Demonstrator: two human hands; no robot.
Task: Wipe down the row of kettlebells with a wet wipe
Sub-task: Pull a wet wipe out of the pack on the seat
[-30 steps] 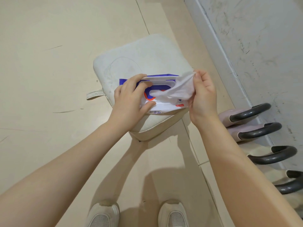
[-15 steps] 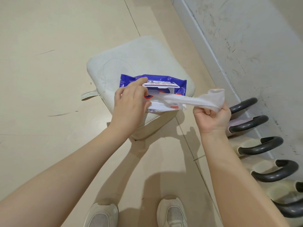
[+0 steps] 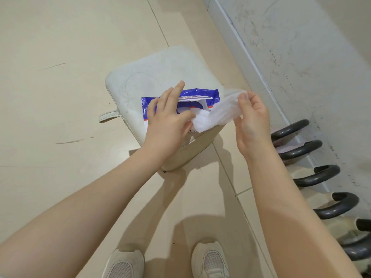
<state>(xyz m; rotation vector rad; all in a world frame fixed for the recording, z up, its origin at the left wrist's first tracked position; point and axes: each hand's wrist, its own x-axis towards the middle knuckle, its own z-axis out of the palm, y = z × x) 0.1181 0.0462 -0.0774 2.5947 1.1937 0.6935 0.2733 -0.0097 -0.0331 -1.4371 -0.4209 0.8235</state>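
place: likely home gym corner | kettlebells (image 3: 307,149) along scuffed wall (image 3: 301,47) | tiled floor (image 3: 60,57)

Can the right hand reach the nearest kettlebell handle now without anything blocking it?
Probably yes: the right hand pinches the wet wipe, and only open floor lies between it and that kettlebell handle.
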